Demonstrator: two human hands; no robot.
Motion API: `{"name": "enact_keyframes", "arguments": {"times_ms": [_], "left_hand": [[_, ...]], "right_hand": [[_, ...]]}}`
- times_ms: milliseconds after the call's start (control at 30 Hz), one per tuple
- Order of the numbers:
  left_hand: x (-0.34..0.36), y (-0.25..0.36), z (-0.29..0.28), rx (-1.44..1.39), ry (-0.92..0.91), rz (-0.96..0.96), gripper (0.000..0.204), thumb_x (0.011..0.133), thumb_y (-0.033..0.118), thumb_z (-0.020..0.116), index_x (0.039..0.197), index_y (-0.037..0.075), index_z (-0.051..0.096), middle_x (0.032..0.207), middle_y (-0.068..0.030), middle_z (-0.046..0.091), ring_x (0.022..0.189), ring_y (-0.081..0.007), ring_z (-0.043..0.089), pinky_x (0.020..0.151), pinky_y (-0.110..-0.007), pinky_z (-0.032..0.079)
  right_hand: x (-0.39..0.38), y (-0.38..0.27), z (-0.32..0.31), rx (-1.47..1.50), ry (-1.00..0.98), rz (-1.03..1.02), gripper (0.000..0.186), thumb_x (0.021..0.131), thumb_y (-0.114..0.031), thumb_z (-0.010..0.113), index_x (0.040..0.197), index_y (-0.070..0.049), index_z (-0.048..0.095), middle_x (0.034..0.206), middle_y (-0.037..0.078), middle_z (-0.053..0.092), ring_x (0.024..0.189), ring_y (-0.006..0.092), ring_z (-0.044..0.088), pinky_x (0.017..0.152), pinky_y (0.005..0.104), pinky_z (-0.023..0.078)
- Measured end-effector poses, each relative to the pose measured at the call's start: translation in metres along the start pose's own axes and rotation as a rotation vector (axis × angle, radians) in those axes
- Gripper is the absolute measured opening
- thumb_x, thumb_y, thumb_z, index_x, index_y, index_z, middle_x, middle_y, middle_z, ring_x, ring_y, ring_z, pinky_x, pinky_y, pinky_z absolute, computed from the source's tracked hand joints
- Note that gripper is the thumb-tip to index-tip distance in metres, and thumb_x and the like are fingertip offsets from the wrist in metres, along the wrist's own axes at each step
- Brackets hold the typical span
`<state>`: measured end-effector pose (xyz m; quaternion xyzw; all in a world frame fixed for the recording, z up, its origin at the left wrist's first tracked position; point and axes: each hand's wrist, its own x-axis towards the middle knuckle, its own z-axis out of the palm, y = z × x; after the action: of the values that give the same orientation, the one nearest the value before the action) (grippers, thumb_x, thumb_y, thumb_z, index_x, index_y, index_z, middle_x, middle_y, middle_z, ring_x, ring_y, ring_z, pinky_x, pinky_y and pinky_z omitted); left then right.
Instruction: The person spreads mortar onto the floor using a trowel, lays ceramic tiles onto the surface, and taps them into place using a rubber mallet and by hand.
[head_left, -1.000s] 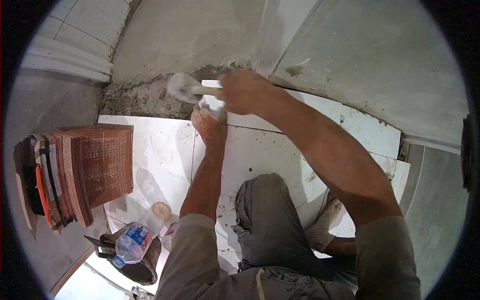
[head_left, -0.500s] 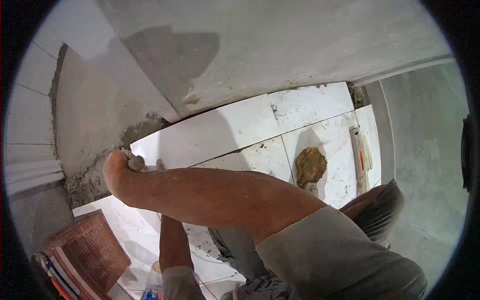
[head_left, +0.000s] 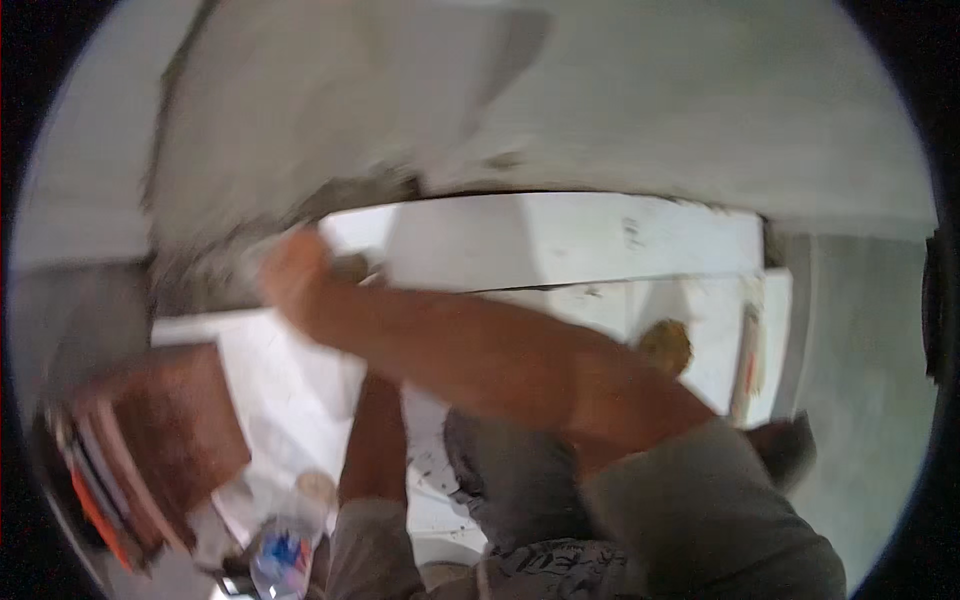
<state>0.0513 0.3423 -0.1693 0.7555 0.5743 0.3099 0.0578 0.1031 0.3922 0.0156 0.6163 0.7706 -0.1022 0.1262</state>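
Both hands are down by the white floor tile (head_left: 570, 240) near the wall — right hand (head_left: 295, 270) blurred, its fingers' grip impossible to tell, left hand hidden; the tile looks stiff, heavy, brittle — best held by its edges

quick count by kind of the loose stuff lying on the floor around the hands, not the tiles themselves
Stack of reddish-brown sheets: 1
Clear plastic bottle: 1
Brown sponge-like lump: 1
Long level-like tool: 1
Total: 4
The frame is blurred, so smaller items may be missed. Right hand sits at the white floor tile edge.
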Motion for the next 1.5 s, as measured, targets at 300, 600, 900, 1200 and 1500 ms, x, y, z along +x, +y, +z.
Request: {"name": "enact_keyframes", "arguments": {"times_ms": [300,600,900,1200,1500], "left_hand": [[-0.004,0.008,-0.002,-0.010,0.007,-0.053,0.057,0.069,0.031,0.073,0.102,-0.006,0.046,0.107,-0.0236,0.047,0.104,-0.0405,0.043,0.089,-0.047,0.035],[0.001,-0.008,0.006,-0.018,0.005,-0.046,0.058,0.068,0.030,0.073,0.103,-0.007,0.046,0.106,-0.0231,0.047,0.103,-0.0399,0.043,0.089,-0.047,0.035],[0.000,-0.014,0.001,0.010,-0.037,-0.036,0.059,0.067,0.030,0.073,0.105,-0.007,0.046,0.106,-0.0226,0.047,0.102,-0.0392,0.044,0.089,-0.046,0.035],[-0.007,-0.003,0.005,0.012,-0.035,-0.021,0.061,0.067,0.029,0.074,0.106,-0.007,0.046,0.106,-0.0222,0.048,0.102,-0.0386,0.044,0.089,-0.046,0.035],[-0.026,-0.010,0.016,-0.013,0.001,0.011,0.062,0.066,0.029,0.074,0.108,-0.007,0.045,0.106,-0.0217,0.048,0.101,-0.0380,0.045,0.088,-0.045,0.036]], "right_hand": [[0.020,0.004,-0.017,-0.046,0.106,-0.106,0.017,0.071,-0.014,0.063,0.086,-0.012,0.070,0.079,0.002,0.065,0.074,0.0173,0.062,0.057,0.0367,0.045],[0.017,-0.021,0.011,0.052,0.040,0.042,0.022,0.075,-0.016,0.058,0.094,-0.010,0.067,0.087,0.008,0.063,0.080,0.0224,0.059,0.058,0.0445,0.044],[0.008,-0.012,0.035,0.138,0.059,0.081,0.023,0.075,-0.019,0.058,0.094,-0.009,0.065,0.084,0.007,0.063,0.078,0.0233,0.061,0.059,0.0427,0.046],[-0.001,-0.003,0.043,0.177,0.070,0.110,0.024,0.075,-0.022,0.058,0.094,-0.008,0.062,0.081,0.006,0.063,0.077,0.0242,0.062,0.060,0.0408,0.048],[-0.013,0.015,0.043,0.237,0.094,0.105,0.026,0.075,-0.025,0.058,0.094,-0.007,0.060,0.077,0.005,0.064,0.075,0.0252,0.064,0.061,0.0390,0.051]]}}
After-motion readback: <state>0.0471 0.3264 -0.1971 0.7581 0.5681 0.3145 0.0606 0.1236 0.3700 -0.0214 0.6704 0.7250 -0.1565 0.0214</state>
